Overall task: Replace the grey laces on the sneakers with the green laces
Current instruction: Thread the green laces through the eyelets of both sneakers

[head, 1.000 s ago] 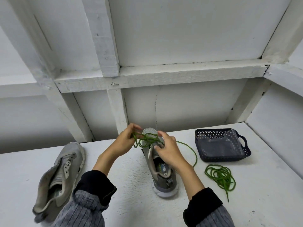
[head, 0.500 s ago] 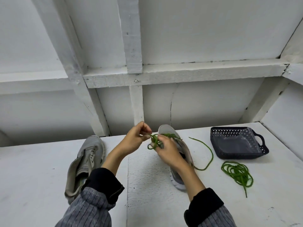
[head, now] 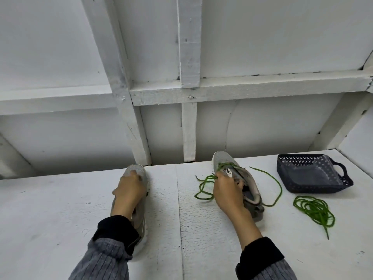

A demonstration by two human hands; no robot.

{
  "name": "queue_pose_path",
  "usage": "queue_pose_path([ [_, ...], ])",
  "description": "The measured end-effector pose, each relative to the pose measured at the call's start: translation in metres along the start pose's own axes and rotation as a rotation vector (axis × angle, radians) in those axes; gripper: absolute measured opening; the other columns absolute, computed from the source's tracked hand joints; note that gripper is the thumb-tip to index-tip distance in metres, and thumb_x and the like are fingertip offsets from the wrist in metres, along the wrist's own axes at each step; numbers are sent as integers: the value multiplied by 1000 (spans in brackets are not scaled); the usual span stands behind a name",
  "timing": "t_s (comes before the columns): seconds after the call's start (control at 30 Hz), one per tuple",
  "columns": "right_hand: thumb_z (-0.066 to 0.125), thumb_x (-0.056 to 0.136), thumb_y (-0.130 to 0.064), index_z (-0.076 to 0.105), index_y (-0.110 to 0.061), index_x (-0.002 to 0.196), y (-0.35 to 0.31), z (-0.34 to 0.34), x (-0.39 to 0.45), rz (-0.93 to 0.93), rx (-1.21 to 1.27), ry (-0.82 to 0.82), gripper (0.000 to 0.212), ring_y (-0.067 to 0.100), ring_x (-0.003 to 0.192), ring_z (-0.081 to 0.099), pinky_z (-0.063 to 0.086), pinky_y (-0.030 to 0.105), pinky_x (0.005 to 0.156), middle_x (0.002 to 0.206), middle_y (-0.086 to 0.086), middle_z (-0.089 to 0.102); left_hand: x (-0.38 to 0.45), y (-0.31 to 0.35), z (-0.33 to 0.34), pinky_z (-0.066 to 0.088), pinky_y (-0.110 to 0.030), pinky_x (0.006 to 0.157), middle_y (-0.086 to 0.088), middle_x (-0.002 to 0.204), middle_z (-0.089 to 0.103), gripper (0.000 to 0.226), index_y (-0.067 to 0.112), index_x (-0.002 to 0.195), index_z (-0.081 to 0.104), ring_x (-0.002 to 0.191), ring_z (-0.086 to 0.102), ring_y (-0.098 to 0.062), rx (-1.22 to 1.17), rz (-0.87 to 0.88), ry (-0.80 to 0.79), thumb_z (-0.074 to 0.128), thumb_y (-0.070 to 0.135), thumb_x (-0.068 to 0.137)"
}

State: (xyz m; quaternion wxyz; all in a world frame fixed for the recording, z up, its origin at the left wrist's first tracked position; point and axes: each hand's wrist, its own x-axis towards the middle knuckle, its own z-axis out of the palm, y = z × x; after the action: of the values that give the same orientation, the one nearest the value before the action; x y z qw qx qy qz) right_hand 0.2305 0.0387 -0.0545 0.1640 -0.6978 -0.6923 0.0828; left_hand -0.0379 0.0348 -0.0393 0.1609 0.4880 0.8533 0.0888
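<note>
Two grey sneakers lie on the white table. My left hand (head: 129,190) rests on top of the left sneaker (head: 139,215), fingers curled over its upper near the toe. The right sneaker (head: 240,178) lies tipped onto its side, with a green lace (head: 203,188) threaded through its front eyelets. My right hand (head: 228,190) grips this sneaker at the tongue. The lace's loose ends trail on the table to the left and right of the shoe. A second green lace (head: 314,211) lies bundled at the right.
A dark mesh basket (head: 323,178) with a handle stands at the back right. White wall beams run behind the table's far edge (head: 181,164). Bare table surface (head: 50,219) spreads at the left and in front.
My left hand has let go of the green lace and moved left onto the other sneaker. The right hand now holds the laced sneaker. The camera has panned left.
</note>
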Motion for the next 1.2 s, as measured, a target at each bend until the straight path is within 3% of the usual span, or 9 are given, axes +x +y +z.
queue_pose_path([
  [0.17, 41, 96, -7, 56, -8, 116, 6, 2, -5, -98, 31, 54, 25, 29, 94, 57, 41, 35, 83, 105, 9, 66, -9, 7, 4, 42, -39, 96, -15, 133, 42, 49, 6, 136, 40, 120, 49, -34, 87, -1, 10, 50, 29, 94],
  [0.27, 41, 96, -8, 57, -8, 114, 7, 3, -8, -133, 35, 65, 24, 28, 93, 56, 40, 35, 81, 101, 9, 66, -14, 7, 2, 41, -36, 95, -14, 132, 42, 40, 17, 131, 53, 116, 46, -37, 232, 22, 0, 52, 25, 92],
  [0.47, 43, 95, -7, 58, -7, 110, 12, 3, -5, -123, -3, 86, 22, 28, 90, 57, 33, 31, 72, 97, 9, 66, -41, 53, -8, 36, -33, 100, -11, 133, 54, 41, 16, 130, 54, 123, 50, -33, 152, 133, -100, 42, 39, 98],
  [0.63, 48, 93, -11, 59, -10, 103, 28, -8, -1, -99, -45, 135, 15, 32, 89, 58, 43, 35, 74, 95, 12, 66, -57, 131, 22, 38, -30, 94, -6, 130, 56, 36, 15, 128, 54, 120, 54, -27, 171, 287, -184, 45, 28, 96],
  [0.77, 46, 92, -10, 61, -9, 107, 41, -20, 5, -65, -58, 154, 20, 33, 90, 59, 46, 38, 76, 98, 14, 65, -72, 151, 46, 47, -31, 86, -8, 126, 58, 32, 9, 126, 52, 115, 57, -28, 273, 396, -130, 45, 16, 95],
  [0.87, 46, 93, -9, 62, -8, 104, 42, -18, 8, -87, -20, 100, 20, 33, 90, 59, 46, 39, 76, 97, 15, 65, -67, 146, 48, 43, -30, 88, -8, 127, 59, 35, 12, 126, 54, 118, 54, -29, 185, 362, -144, 45, 25, 95],
  [0.97, 46, 95, -9, 61, -6, 91, 31, -6, 3, -117, 227, -12, 16, 29, 81, 59, 44, 35, 69, 86, 13, 65, -59, 134, 45, 38, -40, 98, -11, 136, 49, 51, 12, 136, 39, 127, 38, -35, -3, 342, -202, 47, 37, 92],
  [1.1, 45, 97, -7, 65, -11, 89, 18, -4, 2, 24, 577, 12, 21, 13, 65, 57, 42, 20, 63, 70, 3, 64, -52, 124, 38, 33, -43, 101, 4, 124, 55, 23, 36, 101, 60, 124, 35, -29, -228, 486, -278, 50, 26, 84],
  [1.2, 45, 93, -3, 62, -13, 78, 17, -15, 5, 96, 641, 155, 24, 17, 65, 59, 44, 27, 64, 66, 2, 63, -52, 122, 36, 34, -40, 102, 19, 104, 64, 21, 51, 72, 63, 115, 43, -17, -334, 541, -318, 49, 36, 69],
])
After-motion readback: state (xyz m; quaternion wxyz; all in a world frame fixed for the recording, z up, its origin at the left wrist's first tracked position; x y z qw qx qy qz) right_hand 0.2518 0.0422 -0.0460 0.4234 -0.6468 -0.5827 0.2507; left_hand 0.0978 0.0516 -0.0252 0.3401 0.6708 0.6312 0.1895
